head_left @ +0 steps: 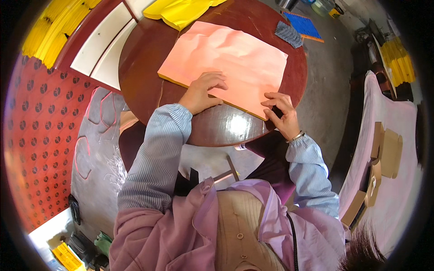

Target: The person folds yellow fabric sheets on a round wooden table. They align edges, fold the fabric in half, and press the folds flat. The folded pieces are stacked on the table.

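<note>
A large pink sheet of paper (230,58), slightly wrinkled, lies on the round dark red table (140,63). A yellow-brown edge shows beneath its near side, so it seems to top a stack; what lies inside is hidden. At the middle of this near edge is my left hand (203,92), its fingers over the pink surface and its thumb apart, close to the table. My right hand (284,115) rests by the near right corner with its fingers spread and slightly bent. Neither hand visibly grips anything.
Yellow material (181,11) lies at the table's far edge. A grey cloth (289,34) and a blue-and-orange flat piece (304,25) are at the far right. Yellow stacks (61,27) top a cabinet on the left. Opened cardboard boxes (389,153) lie on a covered surface at right.
</note>
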`<state>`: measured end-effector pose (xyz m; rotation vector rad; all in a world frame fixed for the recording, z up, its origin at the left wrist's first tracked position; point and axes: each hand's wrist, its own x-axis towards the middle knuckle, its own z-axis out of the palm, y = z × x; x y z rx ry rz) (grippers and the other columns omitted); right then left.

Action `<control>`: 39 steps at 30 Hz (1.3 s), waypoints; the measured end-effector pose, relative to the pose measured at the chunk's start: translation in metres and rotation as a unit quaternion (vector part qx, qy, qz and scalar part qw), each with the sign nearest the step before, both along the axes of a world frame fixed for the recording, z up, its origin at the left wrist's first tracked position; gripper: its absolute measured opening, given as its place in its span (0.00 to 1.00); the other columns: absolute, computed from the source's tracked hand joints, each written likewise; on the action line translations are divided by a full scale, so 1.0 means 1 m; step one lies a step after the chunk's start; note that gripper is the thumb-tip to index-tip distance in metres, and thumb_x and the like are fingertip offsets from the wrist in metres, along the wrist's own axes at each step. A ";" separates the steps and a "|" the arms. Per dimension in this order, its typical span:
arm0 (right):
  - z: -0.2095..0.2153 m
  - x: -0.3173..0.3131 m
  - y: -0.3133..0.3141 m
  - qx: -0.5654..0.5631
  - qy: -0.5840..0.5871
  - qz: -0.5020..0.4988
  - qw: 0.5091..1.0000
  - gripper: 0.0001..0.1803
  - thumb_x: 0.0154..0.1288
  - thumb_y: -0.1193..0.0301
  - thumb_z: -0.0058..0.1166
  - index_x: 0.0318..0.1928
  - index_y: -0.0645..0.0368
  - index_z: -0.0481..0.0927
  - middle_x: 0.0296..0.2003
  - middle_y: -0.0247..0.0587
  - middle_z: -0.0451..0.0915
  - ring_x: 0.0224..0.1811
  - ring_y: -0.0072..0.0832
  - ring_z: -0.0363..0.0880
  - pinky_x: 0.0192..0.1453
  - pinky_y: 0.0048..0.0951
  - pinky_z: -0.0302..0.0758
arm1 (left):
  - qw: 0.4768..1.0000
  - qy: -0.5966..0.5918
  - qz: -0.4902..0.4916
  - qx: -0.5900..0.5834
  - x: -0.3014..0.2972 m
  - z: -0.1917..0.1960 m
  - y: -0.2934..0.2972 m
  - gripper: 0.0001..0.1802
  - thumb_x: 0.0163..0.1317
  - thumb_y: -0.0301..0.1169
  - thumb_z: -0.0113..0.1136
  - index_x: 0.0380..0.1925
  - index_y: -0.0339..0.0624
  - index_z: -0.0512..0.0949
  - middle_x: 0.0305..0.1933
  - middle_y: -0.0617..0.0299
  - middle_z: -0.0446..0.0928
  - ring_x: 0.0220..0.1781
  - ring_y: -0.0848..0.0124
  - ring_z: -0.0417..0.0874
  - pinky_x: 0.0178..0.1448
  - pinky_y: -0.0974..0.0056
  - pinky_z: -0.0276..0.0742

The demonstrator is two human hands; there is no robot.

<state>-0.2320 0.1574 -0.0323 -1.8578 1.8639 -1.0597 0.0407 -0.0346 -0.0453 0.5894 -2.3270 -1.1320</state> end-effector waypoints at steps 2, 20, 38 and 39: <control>-0.004 0.001 -0.006 -0.007 -0.011 0.004 1.000 0.11 0.65 0.73 0.70 0.48 0.57 0.90 0.59 0.43 0.85 0.65 0.42 0.78 0.69 0.42 0.75 | 1.000 -0.013 0.008 0.026 0.002 -0.001 -0.007 0.25 0.49 0.20 0.80 0.49 0.44 0.85 0.68 0.62 0.79 0.79 0.60 0.71 0.73 0.58 0.80; 0.068 0.021 -0.037 -0.032 -0.107 -0.013 0.994 0.04 0.63 0.73 0.73 0.35 0.60 0.90 0.36 0.40 0.89 0.41 0.35 0.83 0.51 0.37 0.79 | 1.000 0.007 -0.010 -0.011 0.004 -0.012 -0.016 0.24 0.50 0.23 0.80 0.50 0.44 0.83 0.68 0.55 0.78 0.80 0.52 0.69 0.80 0.51 0.69; 0.172 0.115 -0.224 -0.022 -0.164 0.312 0.936 0.07 0.65 0.70 0.73 0.33 0.57 0.86 0.34 0.35 0.87 0.36 0.28 0.84 0.45 0.32 0.78 | 0.930 0.126 0.320 -0.128 0.115 0.066 -0.069 0.10 0.58 0.17 0.71 0.39 0.42 0.88 0.52 0.53 0.87 0.68 0.50 0.82 0.69 0.52 0.78; 0.145 0.111 -0.260 -0.056 -0.147 0.238 0.959 0.07 0.63 0.71 0.74 0.34 0.57 0.87 0.34 0.36 0.86 0.37 0.28 0.83 0.43 0.31 0.78 | 0.918 0.129 0.343 -0.149 0.124 0.064 -0.077 0.11 0.58 0.16 0.70 0.39 0.41 0.88 0.50 0.54 0.87 0.63 0.51 0.84 0.68 0.52 0.78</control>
